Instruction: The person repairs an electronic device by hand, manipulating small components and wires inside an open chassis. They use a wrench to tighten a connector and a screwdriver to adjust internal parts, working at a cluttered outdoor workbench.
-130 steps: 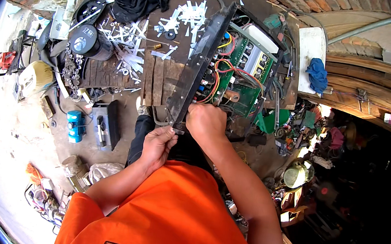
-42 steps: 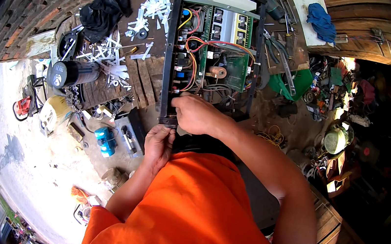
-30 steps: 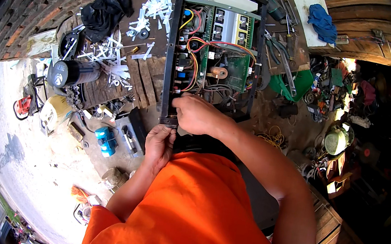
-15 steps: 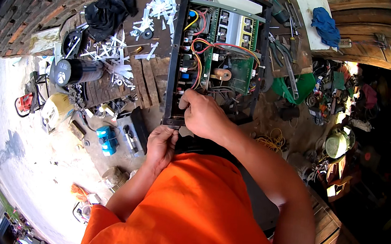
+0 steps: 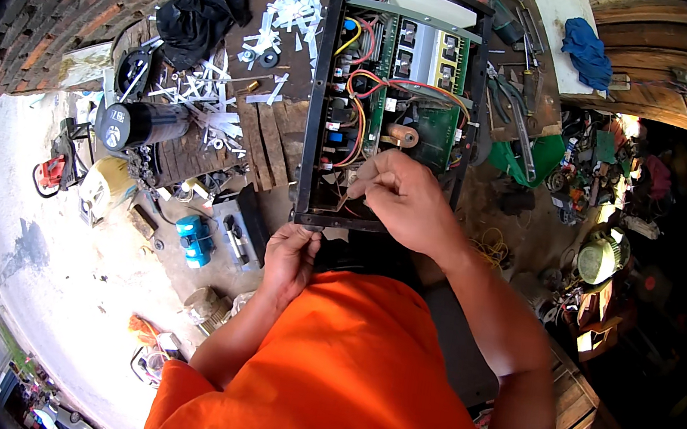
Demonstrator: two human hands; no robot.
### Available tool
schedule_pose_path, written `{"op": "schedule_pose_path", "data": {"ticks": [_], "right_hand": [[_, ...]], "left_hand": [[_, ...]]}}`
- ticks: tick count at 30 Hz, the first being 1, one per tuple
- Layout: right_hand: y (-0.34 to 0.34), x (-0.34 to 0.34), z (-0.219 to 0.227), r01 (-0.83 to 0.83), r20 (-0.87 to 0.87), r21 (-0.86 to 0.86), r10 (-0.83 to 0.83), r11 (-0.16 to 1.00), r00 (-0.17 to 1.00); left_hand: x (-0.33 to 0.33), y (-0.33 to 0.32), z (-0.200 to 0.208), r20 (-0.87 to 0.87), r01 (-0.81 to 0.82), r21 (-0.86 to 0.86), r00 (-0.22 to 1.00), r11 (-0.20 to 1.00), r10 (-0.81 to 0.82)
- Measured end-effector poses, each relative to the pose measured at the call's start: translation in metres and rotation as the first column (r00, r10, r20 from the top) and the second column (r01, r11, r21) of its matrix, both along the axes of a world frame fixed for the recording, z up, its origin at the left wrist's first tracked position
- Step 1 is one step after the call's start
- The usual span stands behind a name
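Observation:
An opened electrical machine in a black metal frame (image 5: 315, 124) lies in front of me, with a green circuit board (image 5: 436, 136), red and yellow wires (image 5: 369, 88) and a copper-coloured coil (image 5: 403, 136) inside. My right hand (image 5: 406, 201) is over its near end, thumb and fingers closed in a pinch beside some thin wires. What those fingers grip is too small to make out. Just below the frame's near left corner is my left hand (image 5: 290, 255), its fingertips pressed together. Anything between them is hidden.
White strips (image 5: 296, 13) and a black cloth (image 5: 200, 18) lie on the bench to the left, near a dark cylindrical can (image 5: 147, 126). Pliers (image 5: 498, 96) and other tools lie right of the machine, above a green basin (image 5: 533, 157). A blue motor (image 5: 194, 240) stands on the floor.
My right hand has moved right and slightly up from the frame's near left corner, over the machine's near middle. My left hand stays at the near edge. The whole view has shifted slightly.

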State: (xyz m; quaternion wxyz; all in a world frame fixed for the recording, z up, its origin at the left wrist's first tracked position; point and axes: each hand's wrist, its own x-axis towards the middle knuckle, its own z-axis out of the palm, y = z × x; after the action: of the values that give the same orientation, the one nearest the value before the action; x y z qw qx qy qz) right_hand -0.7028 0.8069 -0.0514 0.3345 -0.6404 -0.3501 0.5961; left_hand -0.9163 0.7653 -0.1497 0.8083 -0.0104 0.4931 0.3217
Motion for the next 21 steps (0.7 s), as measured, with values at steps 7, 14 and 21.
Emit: {"op": "schedule_pose_path", "data": {"ticks": [7,14,21], "right_hand": [[-0.010,0.015,-0.020,-0.064,-0.293,-0.351,-0.044,0.934,0.955],[0.003,0.019,-0.048,-0.150,-0.601,-0.430,-0.158,0.890,0.783],[0.015,0.004,-0.066,-0.128,-0.602,-0.496,-0.234,0.859,0.763]], "left_hand": [[-0.002,0.001,0.003,-0.011,0.008,-0.022,1.000,1.000,-0.008],[-0.001,0.001,0.001,-0.007,0.010,-0.017,1.000,1.000,-0.010],[0.000,-0.001,0.002,-0.014,-0.006,-0.012,1.000,1.000,0.006]]}}
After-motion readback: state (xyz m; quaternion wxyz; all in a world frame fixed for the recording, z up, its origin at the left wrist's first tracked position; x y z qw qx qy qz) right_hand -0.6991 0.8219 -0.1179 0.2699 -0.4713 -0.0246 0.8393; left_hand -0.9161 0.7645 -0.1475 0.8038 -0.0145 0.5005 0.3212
